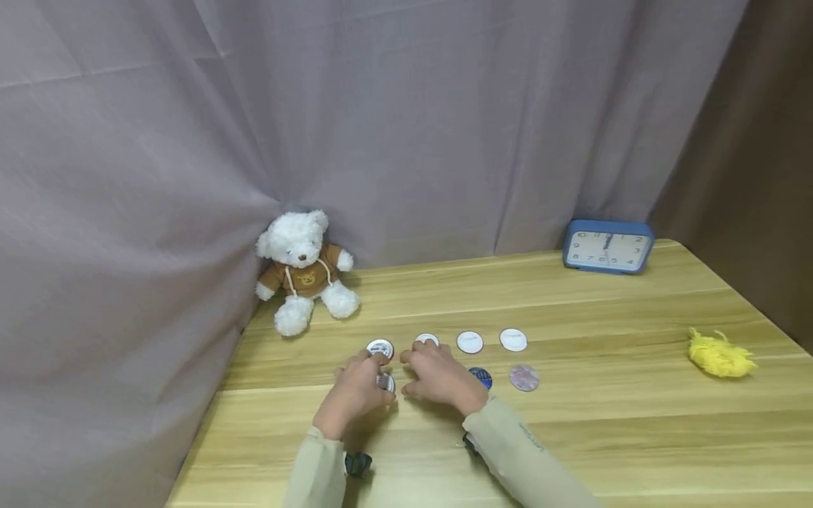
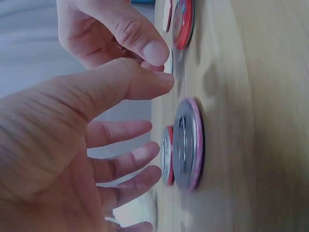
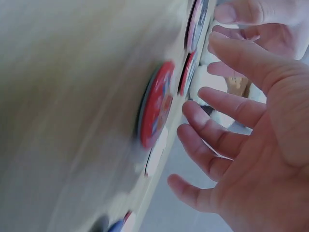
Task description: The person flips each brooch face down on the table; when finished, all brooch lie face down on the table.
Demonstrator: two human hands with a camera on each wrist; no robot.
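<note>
My left hand (image 1: 357, 389) hovers over two round pin badges at the left end of two rows, its fingers loosely spread. One is the far-left badge (image 1: 380, 348); the nearer badge (image 2: 186, 145) lies pin side up and has a pink rim. Nothing is held between thumb and fingers. Beside it, my right hand (image 1: 442, 375) is held above a red badge (image 3: 158, 104), fingers relaxed and apart from it. That red badge is hidden beneath the hand in the head view. A white-backed badge (image 1: 427, 339) shows just beyond the right fingertips.
To the right lie two more white-backed badges (image 1: 470, 342), a blue badge (image 1: 481, 377) and a pink badge (image 1: 524, 377). A white teddy bear (image 1: 305, 271) sits back left. A blue clock (image 1: 607, 247) stands back right, with yellow yarn (image 1: 720, 354) near the table's right edge.
</note>
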